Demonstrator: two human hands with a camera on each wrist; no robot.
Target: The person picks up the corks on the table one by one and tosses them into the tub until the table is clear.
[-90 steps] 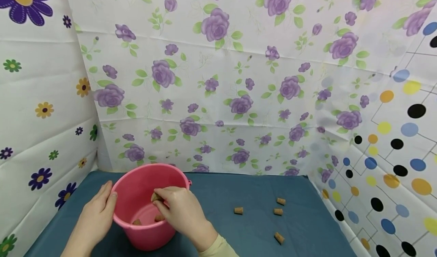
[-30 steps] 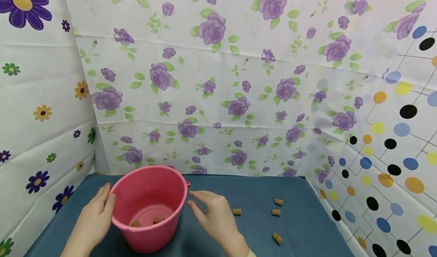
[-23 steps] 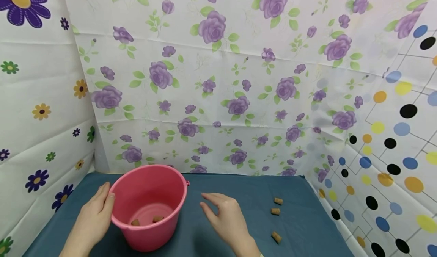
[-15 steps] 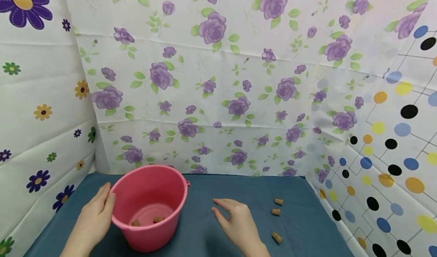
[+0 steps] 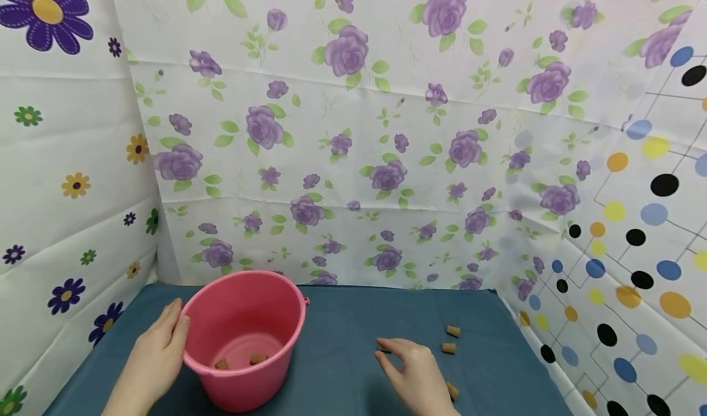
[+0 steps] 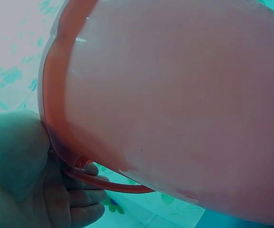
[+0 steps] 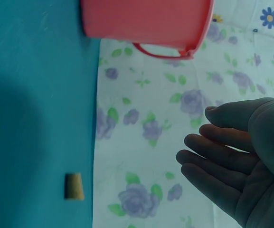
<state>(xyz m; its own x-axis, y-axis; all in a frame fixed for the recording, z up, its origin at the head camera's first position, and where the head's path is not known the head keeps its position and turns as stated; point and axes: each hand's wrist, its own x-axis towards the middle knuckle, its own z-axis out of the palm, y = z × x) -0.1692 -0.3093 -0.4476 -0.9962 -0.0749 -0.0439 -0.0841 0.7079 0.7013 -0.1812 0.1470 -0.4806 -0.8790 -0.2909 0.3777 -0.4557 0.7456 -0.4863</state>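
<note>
A pink bucket (image 5: 243,376) stands at the left of the table. My left hand (image 5: 151,351) rests against its left side near the rim, fingers mostly straight; in the left wrist view those fingers (image 6: 87,197) lie by the bucket's handle (image 6: 120,186). Two corks are visible on the bucket's bottom, a left cork (image 5: 221,364) and a right cork (image 5: 258,359). My right hand (image 5: 414,370) hovers over the table, thumb and fingers apart, mostly covering one cork (image 5: 383,350). The right wrist view shows that hand (image 7: 236,161) holding nothing, a cork (image 7: 73,186) lying apart from it.
Farther right on the blue tablecloth (image 5: 337,330) lie a back cork (image 5: 453,331), a middle cork (image 5: 448,347) and a front cork (image 5: 453,391), the last partly behind my right hand. A flowered back cloth (image 5: 342,238) and a dotted right cloth (image 5: 624,281) border the table.
Three seconds ago my right hand pinched a cork over the bucket. It came out with nothing held and has moved right, over another cork. The left hand has stayed at the bucket.
</note>
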